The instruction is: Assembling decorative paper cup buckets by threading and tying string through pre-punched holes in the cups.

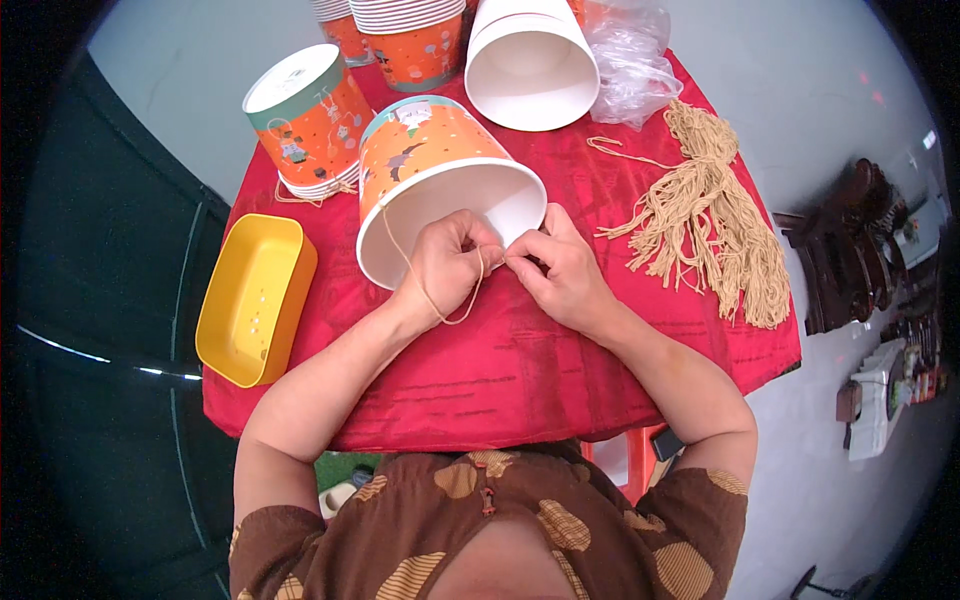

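Bucket [440,145] tipped on its side, mouth facing the wearer, presumably for rim access, with left hand [452,258] and right hand [563,272] both pinching string [408,262] there.

No text, labels or numbers can be read.

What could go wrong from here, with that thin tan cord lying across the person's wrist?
The thin tan cord crosses the wrist of the left hand, so it might snag or tug if that hand pulls away. The orange patterned paper bucket lies tipped, its open mouth toward the person, so it could roll if pressed. The yellow rectangular tray sits beside the left forearm; a bump could scatter its small pale pieces.
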A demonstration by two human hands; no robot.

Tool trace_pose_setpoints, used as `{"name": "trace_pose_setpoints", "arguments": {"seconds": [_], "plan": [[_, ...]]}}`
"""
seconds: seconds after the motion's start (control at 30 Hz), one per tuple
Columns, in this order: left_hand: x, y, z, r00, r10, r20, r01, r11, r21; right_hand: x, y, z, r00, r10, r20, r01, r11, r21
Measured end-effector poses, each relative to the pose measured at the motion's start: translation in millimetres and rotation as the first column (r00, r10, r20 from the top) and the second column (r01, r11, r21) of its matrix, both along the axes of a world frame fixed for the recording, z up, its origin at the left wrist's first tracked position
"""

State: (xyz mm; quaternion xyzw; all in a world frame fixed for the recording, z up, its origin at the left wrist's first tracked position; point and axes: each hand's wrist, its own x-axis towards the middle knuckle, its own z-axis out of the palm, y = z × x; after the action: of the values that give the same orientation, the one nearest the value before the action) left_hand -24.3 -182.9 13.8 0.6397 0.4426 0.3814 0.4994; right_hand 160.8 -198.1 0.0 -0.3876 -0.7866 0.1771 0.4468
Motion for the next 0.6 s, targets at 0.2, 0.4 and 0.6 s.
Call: {"name": "trace_pose_setpoints", "arguments": {"seconds": [0.2,0.4,0.6], "plan": [[2,-2,-1,0.999,0.01,-0.035,-0.009,1.0,0.023,-2,-1,1,0.999,0.011,-0.04,-0.012,1.0,-0.011],[3,-4,-1,0.997,0.004,-0.073,0.0,0.999,0.047,-2,6,-2,0.998,-0.013,-0.063,0.017,0.997,0.07],[4,-4,-7,0.994,0.019,-0.104,-0.004,0.989,0.148,-3,12,-6,0.999,-0.03,-0.017,0.032,0.989,0.146]]}}
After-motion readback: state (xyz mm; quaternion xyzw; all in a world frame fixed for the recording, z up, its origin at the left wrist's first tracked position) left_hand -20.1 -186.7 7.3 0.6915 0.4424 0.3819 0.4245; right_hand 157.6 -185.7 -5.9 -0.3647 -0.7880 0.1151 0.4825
